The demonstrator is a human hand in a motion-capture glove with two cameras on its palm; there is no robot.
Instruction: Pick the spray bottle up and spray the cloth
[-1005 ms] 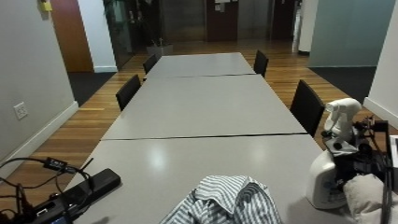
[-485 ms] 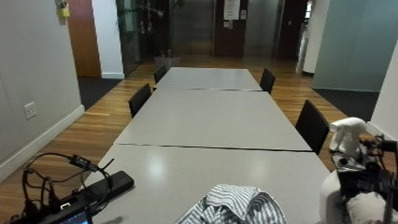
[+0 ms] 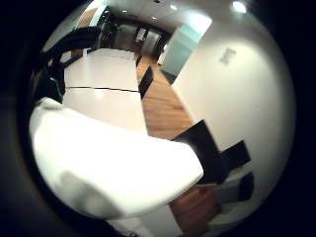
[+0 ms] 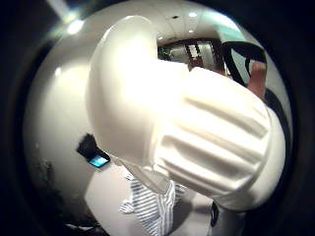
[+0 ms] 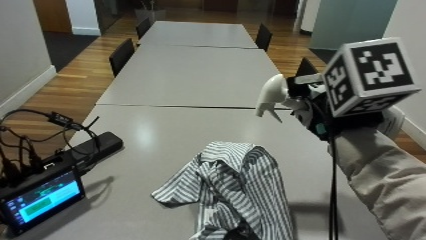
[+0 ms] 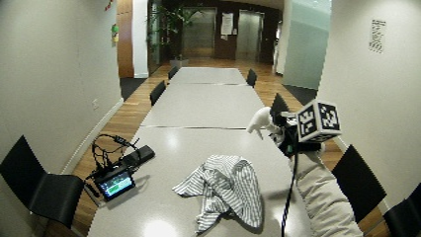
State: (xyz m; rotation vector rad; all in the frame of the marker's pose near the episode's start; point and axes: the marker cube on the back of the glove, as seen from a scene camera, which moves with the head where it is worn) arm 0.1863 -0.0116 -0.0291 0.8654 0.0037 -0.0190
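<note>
In the outside view, my gloved right hand (image 5: pixel 313 116) holds a white spray bottle (image 5: pixel 273 95) in the air above the right side of the grey table (image 5: pixel 186 75). Its nozzle points left, over the table. A striped grey-and-white cloth (image 5: pixel 233 192) lies crumpled on the table, below and left of the bottle. The wide outside view shows the same: the spray bottle (image 6: pixel 260 121), my hand (image 6: pixel 289 139) and the cloth (image 6: pixel 224 187). The bottle's head (image 4: pixel 187 123) fills the thumb side palm view, with the cloth (image 4: pixel 152 206) on the table beneath. Its white body (image 3: pixel 108 168) fills the little finger side view.
A small device with a lit screen (image 5: pixel 41 200), a black box (image 5: pixel 93 147) and tangled cables (image 5: pixel 30 130) sit at the table's left edge. Black chairs (image 5: pixel 121 52) line both long sides. A wall runs close on the right.
The spray bottle, which stood on the table at the right, is now lifted and held in the air beside the cloth. The outside camera has tilted down and moved.
</note>
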